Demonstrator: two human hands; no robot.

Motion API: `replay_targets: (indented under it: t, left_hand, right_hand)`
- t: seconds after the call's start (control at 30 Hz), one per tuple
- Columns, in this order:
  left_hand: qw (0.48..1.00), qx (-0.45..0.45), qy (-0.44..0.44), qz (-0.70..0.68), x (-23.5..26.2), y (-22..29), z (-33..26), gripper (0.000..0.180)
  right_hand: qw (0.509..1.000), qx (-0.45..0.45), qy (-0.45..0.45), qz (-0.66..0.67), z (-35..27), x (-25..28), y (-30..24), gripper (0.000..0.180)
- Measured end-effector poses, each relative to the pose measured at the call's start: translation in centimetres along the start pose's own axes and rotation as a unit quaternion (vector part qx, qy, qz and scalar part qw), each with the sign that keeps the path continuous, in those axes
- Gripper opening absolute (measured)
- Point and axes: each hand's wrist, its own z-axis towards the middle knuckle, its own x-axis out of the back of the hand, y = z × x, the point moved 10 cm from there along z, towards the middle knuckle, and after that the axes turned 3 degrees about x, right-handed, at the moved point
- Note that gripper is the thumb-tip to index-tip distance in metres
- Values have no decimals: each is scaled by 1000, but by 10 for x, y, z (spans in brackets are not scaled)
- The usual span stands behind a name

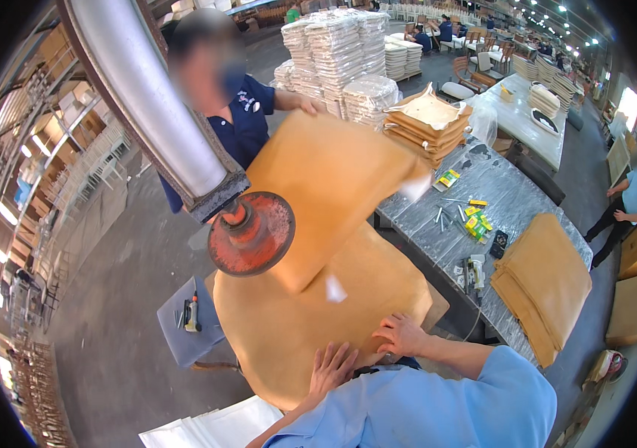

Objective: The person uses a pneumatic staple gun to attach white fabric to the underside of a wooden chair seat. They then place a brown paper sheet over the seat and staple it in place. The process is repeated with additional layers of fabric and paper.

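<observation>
Both hands lay flat on a tan upholstered seat cushion (311, 321) set under a press with a red round pad (251, 233). The left hand (331, 369) rested palm-down at the cushion's near edge, fingers spread and gripping nothing; the right hand (402, 334) pressed just beside it, fingers also apart, forearm coming in from the lower right in a light blue sleeve. A co-worker in dark blue (240, 123) held a second tan cover (330, 187) tilted above the cushion. The step looked like steadying the cushion; the next move would call for firm, even downward pressure. A table (498, 190) stood to the right.
</observation>
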Motion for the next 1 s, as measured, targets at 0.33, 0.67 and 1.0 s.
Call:
replay_targets:
  t: [0.33, 0.67, 1.0]
  left_hand:
    - [1000, -11, 14, -11, -3, -3, 2, 61]
    - [999, 8, -6, -45, -4, -6, 4, 60]
    - [999, 5, 2, -35, -4, -6, 4, 62]
  right_hand:
    - [1000, -2, 17, -4, -1, 2, 0, 46]
    - [1000, 4, 18, 13, -1, 4, -1, 45]
    - [1000, 5, 17, 10, -1, 5, -2, 43]
